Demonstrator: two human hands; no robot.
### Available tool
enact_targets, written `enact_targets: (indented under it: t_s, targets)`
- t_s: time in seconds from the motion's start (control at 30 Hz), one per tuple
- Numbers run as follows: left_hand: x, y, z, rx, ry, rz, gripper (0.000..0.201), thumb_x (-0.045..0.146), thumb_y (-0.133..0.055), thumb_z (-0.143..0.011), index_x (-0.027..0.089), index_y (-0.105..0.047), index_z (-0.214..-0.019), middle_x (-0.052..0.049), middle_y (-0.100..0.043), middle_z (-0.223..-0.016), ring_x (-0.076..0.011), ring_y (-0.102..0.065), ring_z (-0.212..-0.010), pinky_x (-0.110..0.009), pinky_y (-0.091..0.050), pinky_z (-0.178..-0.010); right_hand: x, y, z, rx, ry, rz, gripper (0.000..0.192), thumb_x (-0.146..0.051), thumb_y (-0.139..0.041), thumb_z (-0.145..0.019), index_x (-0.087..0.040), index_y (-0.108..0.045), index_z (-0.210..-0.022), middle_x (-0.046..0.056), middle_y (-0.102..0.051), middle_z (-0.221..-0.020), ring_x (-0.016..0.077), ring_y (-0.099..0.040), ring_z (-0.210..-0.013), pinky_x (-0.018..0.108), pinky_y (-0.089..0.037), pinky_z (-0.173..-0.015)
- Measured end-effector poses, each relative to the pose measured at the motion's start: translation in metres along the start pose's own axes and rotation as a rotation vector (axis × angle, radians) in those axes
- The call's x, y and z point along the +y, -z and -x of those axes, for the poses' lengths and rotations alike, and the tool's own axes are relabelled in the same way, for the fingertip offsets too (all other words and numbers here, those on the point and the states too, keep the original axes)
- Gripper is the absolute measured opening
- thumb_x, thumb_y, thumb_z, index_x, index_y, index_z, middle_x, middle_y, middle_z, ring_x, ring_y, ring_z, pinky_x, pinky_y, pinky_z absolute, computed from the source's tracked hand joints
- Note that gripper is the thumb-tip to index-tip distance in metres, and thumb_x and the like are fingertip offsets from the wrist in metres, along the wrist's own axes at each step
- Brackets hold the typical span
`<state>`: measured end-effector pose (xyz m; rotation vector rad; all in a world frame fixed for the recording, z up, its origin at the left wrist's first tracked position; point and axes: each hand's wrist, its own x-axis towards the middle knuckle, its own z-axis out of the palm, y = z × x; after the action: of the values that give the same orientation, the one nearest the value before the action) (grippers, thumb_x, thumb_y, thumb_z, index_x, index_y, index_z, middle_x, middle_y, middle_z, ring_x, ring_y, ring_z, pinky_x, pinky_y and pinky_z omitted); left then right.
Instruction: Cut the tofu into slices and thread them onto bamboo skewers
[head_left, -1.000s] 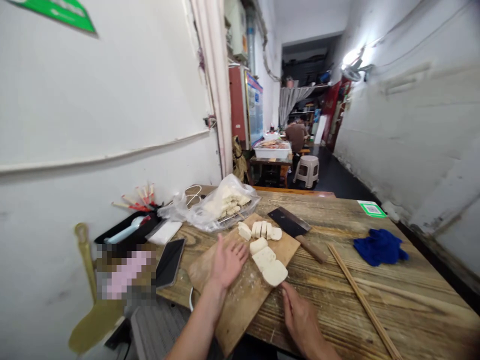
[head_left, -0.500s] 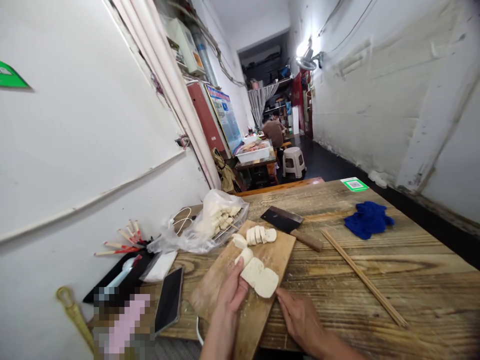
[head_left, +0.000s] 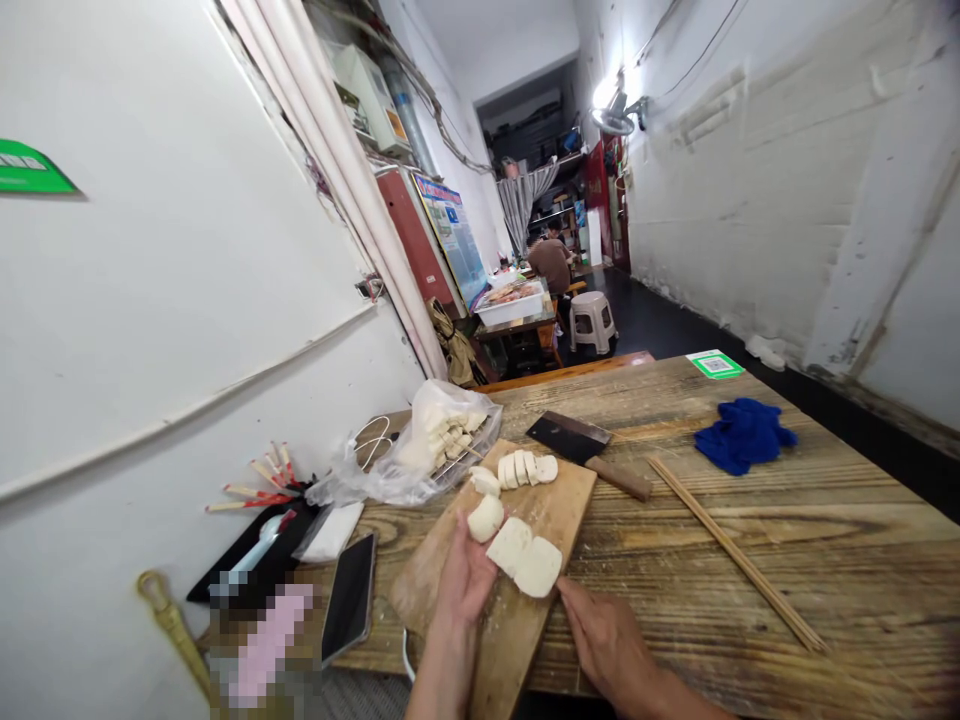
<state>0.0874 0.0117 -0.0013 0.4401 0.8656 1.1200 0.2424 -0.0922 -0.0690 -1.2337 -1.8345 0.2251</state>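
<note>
Two flat white slices, looking like steamed bun (head_left: pixel 537 566), sit edge to edge above the wooden cutting board (head_left: pixel 427 560). My right hand (head_left: pixel 609 632) is closed at their near right edge, pinching what seems to be the end of a skewer, mostly hidden. Beneath the left side of the slices, my left hand (head_left: pixel 466 580) is open, palm up, with its thumb spread; its fingertips are partly hidden. A rounder white piece (head_left: pixel 485 518) rests by those fingers. Farther up the board lie another piece (head_left: pixel 486 482) and a row of cut slices (head_left: pixel 526 468).
Beyond the board lies a cleaver (head_left: pixel 570 436). A bundle of thin wooden sticks (head_left: pixel 735 550) and a blue cloth (head_left: pixel 744 436) are to the right. At left are a plastic bag of white pieces (head_left: pixel 450 430) and a phone (head_left: pixel 349 598). A person (head_left: pixel 551 264) sits far back.
My left thumb has come off the rounder piece and spread out to the left, opening the hand. My right hand stays at the slices' edge. The whole view has shifted slightly.
</note>
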Motion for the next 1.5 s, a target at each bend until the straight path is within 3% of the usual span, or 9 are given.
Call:
enact_targets:
  t_s: [0.13, 0.3, 0.57, 0.87, 0.97, 1.1, 1.27, 1.5]
  targets:
    - [-0.016, -0.006, 0.011, 0.003, 0.056, 0.031, 0.029, 0.032, -0.052, -0.082, 0.013, -0.058, -0.103, -0.012, -0.066, -0.101, -0.0230, -0.059, -0.101, -0.034, -0.048, -0.090, -0.002, -0.003, -0.007, 0.085, 0.001, 0.007, 0.034, -0.010, -0.024, -0.088, -0.008, -0.054, -0.104, 0.010, -0.068, -0.071, 0.0175, -0.061, -0.053, 0.025, -0.045, -0.048]
    - [-0.029, -0.015, 0.019, 0.075, 0.069, -0.037, 0.025, 0.019, -0.061, -0.076, 0.013, -0.060, -0.100, -0.011, -0.067, -0.097, -0.0241, -0.059, -0.101, -0.033, -0.048, -0.088, -0.009, -0.003, -0.008, 0.034, -0.003, -0.006, 0.034, -0.011, -0.024, -0.088, -0.010, -0.054, -0.106, 0.008, -0.067, -0.070, 0.0166, -0.061, -0.053, 0.024, -0.046, -0.050]
    - [-0.024, -0.012, 0.010, 0.112, 0.108, 0.024, 0.016, 0.017, -0.060, -0.077, 0.014, -0.062, -0.093, -0.008, -0.069, -0.089, -0.0209, -0.064, -0.091, -0.031, -0.050, -0.085, -0.011, 0.002, -0.006, 0.018, 0.024, 0.002, 0.039, -0.008, -0.025, -0.085, -0.012, -0.051, -0.114, 0.009, -0.069, -0.077, 0.0170, -0.063, -0.059, 0.024, -0.047, -0.052]
    - [-0.013, -0.010, -0.003, 0.171, 0.078, 0.084, 0.017, 0.013, -0.056, -0.079, 0.015, -0.058, -0.095, -0.007, -0.068, -0.089, -0.0178, -0.064, -0.088, -0.028, -0.051, -0.082, -0.018, 0.009, -0.009, 0.006, 0.030, -0.037, 0.036, -0.008, -0.025, -0.084, -0.011, -0.054, -0.105, 0.010, -0.069, -0.075, 0.0174, -0.064, -0.058, 0.023, -0.046, -0.048]
    - [-0.010, -0.013, 0.001, 0.162, 0.115, 0.102, 0.016, 0.022, -0.057, -0.079, 0.014, -0.058, -0.093, -0.010, -0.067, -0.091, -0.0200, -0.064, -0.088, -0.032, -0.051, -0.084, -0.015, 0.007, -0.008, 0.033, 0.022, -0.014, 0.034, -0.010, -0.024, -0.086, -0.013, -0.055, -0.101, 0.009, -0.068, -0.072, 0.0166, -0.063, -0.056, 0.023, -0.046, -0.049]
    - [-0.018, -0.017, 0.018, 0.061, 0.182, 0.095, 0.030, 0.038, -0.055, -0.079, 0.012, -0.059, -0.094, -0.014, -0.066, -0.095, -0.0235, -0.064, -0.086, -0.037, -0.052, -0.080, -0.006, 0.000, -0.007, 0.124, 0.032, 0.042, 0.034, -0.013, -0.022, -0.090, -0.010, -0.054, -0.103, 0.007, -0.066, -0.063, 0.0153, -0.060, -0.048, 0.022, -0.045, -0.046]
    - [-0.040, -0.025, 0.036, 0.025, 0.124, -0.011, 0.016, 0.016, -0.060, -0.077, 0.009, -0.061, -0.091, -0.012, -0.068, -0.090, -0.0171, -0.066, -0.075, -0.027, -0.053, -0.072, -0.002, -0.005, -0.012, 0.121, -0.005, 0.056, 0.035, -0.016, -0.022, -0.092, -0.008, -0.054, -0.104, 0.010, -0.068, -0.070, 0.0151, -0.062, -0.051, 0.022, -0.046, -0.047]
    - [-0.050, -0.026, 0.029, 0.094, 0.063, -0.017, 0.013, 0.003, -0.059, -0.073, 0.010, -0.061, -0.083, -0.008, -0.068, -0.080, -0.0146, -0.065, -0.067, -0.023, -0.053, -0.066, -0.003, -0.007, -0.016, 0.114, -0.005, 0.004, 0.035, -0.017, -0.021, -0.093, -0.008, -0.054, -0.103, 0.009, -0.067, -0.071, 0.0150, -0.063, -0.055, 0.022, -0.046, -0.051]
